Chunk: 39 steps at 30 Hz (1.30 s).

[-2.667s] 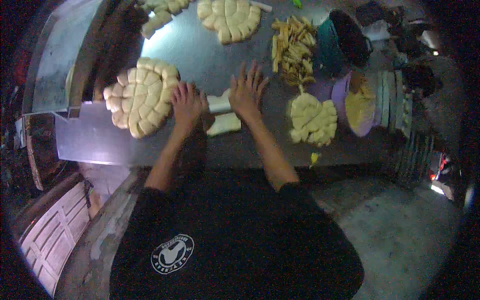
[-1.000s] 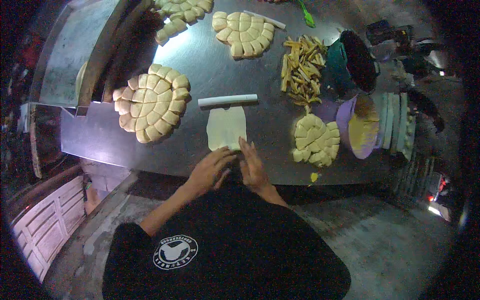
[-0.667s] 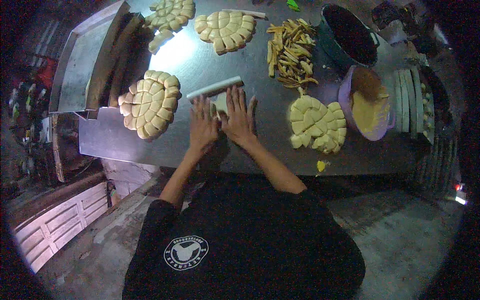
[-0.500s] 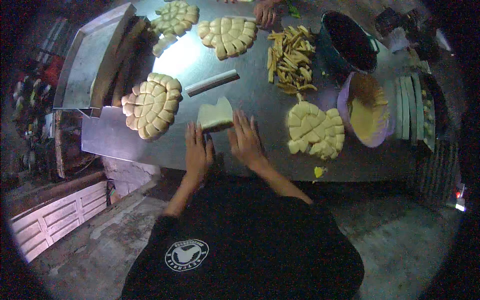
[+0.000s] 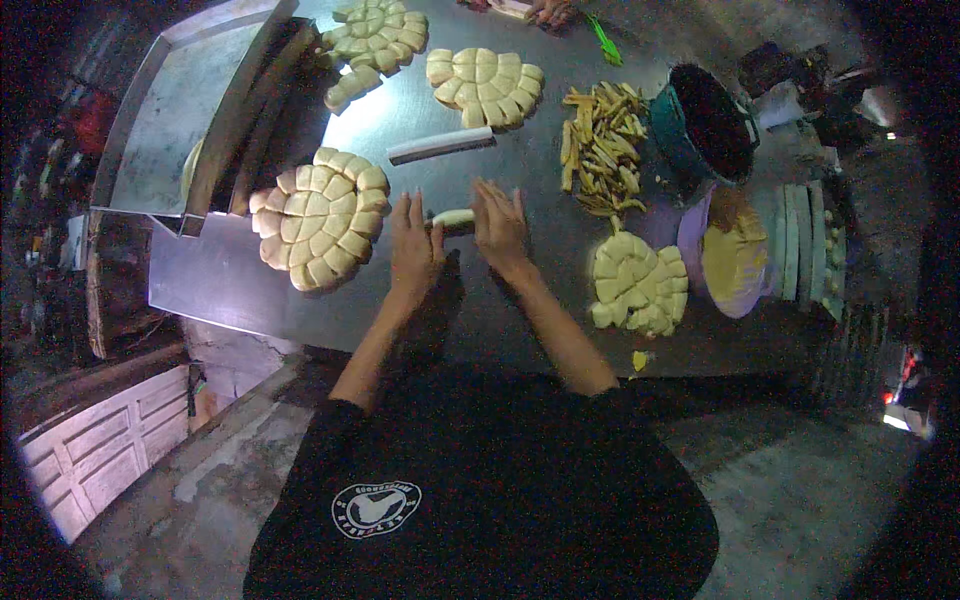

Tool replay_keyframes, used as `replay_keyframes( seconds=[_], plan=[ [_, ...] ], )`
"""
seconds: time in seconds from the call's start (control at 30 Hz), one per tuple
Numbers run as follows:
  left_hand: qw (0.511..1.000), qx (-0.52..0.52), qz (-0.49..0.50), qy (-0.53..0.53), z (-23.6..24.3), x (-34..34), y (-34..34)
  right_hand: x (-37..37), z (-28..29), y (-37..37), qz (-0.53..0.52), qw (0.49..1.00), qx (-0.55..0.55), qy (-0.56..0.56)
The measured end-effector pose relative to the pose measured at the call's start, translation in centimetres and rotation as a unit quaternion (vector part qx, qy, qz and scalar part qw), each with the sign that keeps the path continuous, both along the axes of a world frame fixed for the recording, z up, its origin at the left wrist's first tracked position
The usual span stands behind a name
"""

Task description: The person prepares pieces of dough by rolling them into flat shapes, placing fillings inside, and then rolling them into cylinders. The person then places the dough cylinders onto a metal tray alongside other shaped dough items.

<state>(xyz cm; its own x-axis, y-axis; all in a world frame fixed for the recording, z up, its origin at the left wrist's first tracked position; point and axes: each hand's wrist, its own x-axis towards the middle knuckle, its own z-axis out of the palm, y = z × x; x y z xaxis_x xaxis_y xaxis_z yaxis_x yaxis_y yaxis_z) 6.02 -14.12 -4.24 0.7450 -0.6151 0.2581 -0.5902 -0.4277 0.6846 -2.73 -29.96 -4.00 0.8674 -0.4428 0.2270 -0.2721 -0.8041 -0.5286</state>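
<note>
My left hand [image 5: 415,240] lies with fingers stretched forward at the left end of a small pale dough roll [image 5: 452,218] on the steel table [image 5: 340,320]. My right hand [image 5: 498,225], its fingers extended, rests over the roll's right end. Just beyond them lies a slim white cylinder [image 5: 440,145]. A round cluster of cut dough pieces [image 5: 320,215] sits to my left. Another dough cluster [image 5: 640,285] is at my right, with more dough [image 5: 485,85] farther back.
At the left stand metal trays [image 5: 180,120]. On the right are a pile of yellow fried strips [image 5: 600,145], a dark bucket [image 5: 705,125], a purple tub [image 5: 725,255] and stacked pale trays [image 5: 800,240]. Another person's hand [image 5: 550,12] is at the far edge, near a green utensil [image 5: 605,40].
The flat dough sheet is now a short roll. Both my hands have moved forward since half a second ago, onto it. Another person's hand has appeared at the far edge since earlier frames.
</note>
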Motion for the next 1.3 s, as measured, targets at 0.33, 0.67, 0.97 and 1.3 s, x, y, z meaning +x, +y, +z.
replay_keyframes(
  seconds=[0.33,0.67,0.97,1.3],
  plan=[
    [0.991,0.026,-0.111,0.071,1.0,5.8,1.4,3.1,4.9,0.6,0.149,0.976,0.104,0.118],
    [0.971,-0.017,0.112,0.213,8.7,4.7,12.3,0.2,3.9,18.7,-0.153,0.877,0.452,0.058],
    [0.971,0.216,0.077,-0.069,4.0,-2.5,7.8,-20.7,4.6,9.4,-0.231,0.944,0.212,0.106],
    [0.911,0.363,0.098,-0.167,3.1,-2.3,10.3,-32.7,5.4,3.1,-0.310,0.853,-0.032,0.419]
  ],
)
